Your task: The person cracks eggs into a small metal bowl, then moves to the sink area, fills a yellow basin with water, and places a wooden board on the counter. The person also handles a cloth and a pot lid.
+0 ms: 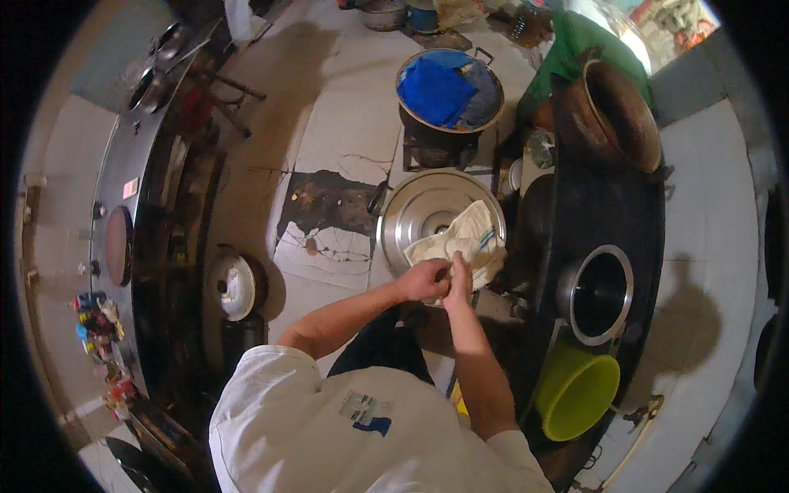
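A cream cloth (pixel 470 232) with blue stripes near its right end hangs in front of my hands, above a large round metal lid (pixel 400 209). My left hand (pixel 423 281) is closed at the cloth's near edge. Right beside it and touching it, my right hand (pixel 459 283) is also closed on the cloth, thumb uppermost. The fingers of both hands are partly hidden. The lid shows concentric rings and a knob at its centre; the cloth covers its right part.
Beyond the lid, a wide pan (pixel 498 92) with a blue cloth (pixel 436 90) sits on a stand. Along the right counter are a brown pot (pixel 596 111), a steel pot (pixel 627 287) and a lime-green tub (pixel 582 394). A dark counter (pixel 156 177) runs along the left; broken tiles (pixel 325 246) mark the floor.
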Demonstrator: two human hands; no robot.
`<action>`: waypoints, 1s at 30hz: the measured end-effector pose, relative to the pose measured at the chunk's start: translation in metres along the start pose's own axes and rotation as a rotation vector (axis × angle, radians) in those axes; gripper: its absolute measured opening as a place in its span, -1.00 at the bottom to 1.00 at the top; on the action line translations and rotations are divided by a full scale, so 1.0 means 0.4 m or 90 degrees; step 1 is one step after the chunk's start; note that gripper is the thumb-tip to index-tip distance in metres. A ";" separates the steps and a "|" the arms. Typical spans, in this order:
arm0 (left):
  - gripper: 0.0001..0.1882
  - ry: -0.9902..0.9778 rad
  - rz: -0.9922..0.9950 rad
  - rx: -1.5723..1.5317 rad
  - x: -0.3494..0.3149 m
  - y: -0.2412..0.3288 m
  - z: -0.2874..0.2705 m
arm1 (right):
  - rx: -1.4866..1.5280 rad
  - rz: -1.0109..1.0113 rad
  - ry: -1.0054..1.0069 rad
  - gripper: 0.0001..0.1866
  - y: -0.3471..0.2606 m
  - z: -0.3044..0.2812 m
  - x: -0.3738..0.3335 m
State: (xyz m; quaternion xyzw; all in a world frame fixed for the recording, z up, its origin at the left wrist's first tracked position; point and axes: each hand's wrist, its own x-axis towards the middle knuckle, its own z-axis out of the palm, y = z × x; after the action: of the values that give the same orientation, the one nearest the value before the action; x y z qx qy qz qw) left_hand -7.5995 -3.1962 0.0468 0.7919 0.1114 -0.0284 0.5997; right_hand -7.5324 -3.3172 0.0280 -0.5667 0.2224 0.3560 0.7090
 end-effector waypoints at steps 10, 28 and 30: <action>-0.46 -0.048 -0.284 -1.057 -0.072 0.148 0.091 | 0.294 0.020 -0.309 -0.60 -0.085 -0.009 -0.262; -0.42 0.477 0.236 0.235 0.057 0.265 -0.095 | 0.221 -0.127 -0.321 -0.33 -0.149 0.220 -0.377; -0.43 0.457 0.205 0.016 0.067 0.255 -0.098 | 0.241 -0.071 -0.352 -0.33 -0.144 0.255 -0.383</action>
State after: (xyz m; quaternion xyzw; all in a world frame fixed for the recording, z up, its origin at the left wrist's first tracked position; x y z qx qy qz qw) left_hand -7.5555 -3.1813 0.1493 0.7663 0.1879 0.3432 0.5095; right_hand -7.5970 -3.2637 0.2017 -0.3185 0.0525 0.4091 0.8535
